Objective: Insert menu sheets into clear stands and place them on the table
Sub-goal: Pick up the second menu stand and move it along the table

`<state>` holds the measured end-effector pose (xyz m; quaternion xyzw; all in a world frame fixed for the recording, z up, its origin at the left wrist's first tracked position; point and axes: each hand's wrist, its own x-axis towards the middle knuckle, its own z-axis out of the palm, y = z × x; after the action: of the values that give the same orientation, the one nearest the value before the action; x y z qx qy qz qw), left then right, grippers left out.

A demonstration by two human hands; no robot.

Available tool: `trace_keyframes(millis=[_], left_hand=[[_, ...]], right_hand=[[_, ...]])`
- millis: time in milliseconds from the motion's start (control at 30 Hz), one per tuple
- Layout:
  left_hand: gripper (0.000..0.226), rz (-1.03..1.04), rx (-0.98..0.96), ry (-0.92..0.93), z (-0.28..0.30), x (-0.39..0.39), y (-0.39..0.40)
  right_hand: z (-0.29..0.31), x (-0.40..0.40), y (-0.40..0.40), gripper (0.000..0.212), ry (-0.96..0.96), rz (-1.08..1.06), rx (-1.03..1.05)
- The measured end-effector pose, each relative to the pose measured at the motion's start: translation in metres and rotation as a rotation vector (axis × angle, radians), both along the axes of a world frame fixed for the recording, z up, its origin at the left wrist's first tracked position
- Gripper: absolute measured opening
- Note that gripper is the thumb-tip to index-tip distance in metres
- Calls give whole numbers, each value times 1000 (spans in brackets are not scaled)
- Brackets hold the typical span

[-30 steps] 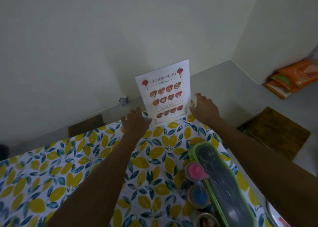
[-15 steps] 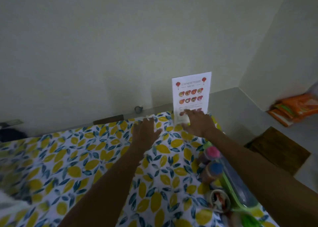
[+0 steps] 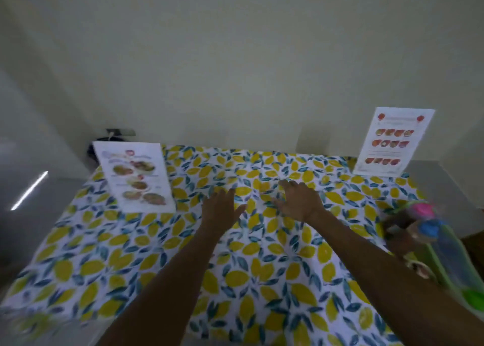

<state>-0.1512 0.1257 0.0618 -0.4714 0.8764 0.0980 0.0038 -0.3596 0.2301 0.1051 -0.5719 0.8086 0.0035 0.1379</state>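
Two menu stands are upright on the lemon-print tablecloth (image 3: 157, 254). The Chinese food menu stand (image 3: 392, 141) is at the table's far right corner. A second menu stand (image 3: 136, 175) with dish photos is at the far left. My left hand (image 3: 222, 209) and my right hand (image 3: 298, 201) hover over the middle of the table, fingers spread, holding nothing. Both hands are well away from either stand.
At the right edge of the table lie a green-rimmed tray (image 3: 455, 267) and small pots with a pink lid (image 3: 421, 209) and a blue lid (image 3: 429, 227), all blurred. A pale wall rises right behind the table.
My right hand has let go of the Chinese food menu stand, and both hands have drawn back to the table's middle. The view has swung left, bringing the second stand into sight.
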Motion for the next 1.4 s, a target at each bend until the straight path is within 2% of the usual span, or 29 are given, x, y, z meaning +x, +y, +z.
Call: trace_keyframes(millis=[300, 600, 733, 867, 1033, 1067, 1267, 1400], left_hand=[[64, 254, -22, 2, 4, 159, -35], [63, 409, 25, -50, -15, 255, -90], [66, 444, 43, -9, -26, 281, -129], [73, 521, 157, 100, -36, 296, -175], [70, 573, 298, 274, -41, 300, -234], [70, 553, 320, 296, -43, 301, -245], [32, 465, 349, 433, -46, 304, -281], [22, 385, 370, 470, -32, 306, -301]], right_hand=[[-16, 141, -79, 74, -23, 207, -1], [-44, 214, -159, 78, -37, 339, 69], [-59, 233, -192, 73, -65, 298, 39], [-75, 246, -217, 61, -277, 134, 0], [-97, 253, -233, 22, -472, -27, -167], [-98, 254, -234, 19, -489, -45, -204], [-106, 255, -239, 29, -462, -84, -337], [-107, 257, -254, 28, -462, -118, -403]])
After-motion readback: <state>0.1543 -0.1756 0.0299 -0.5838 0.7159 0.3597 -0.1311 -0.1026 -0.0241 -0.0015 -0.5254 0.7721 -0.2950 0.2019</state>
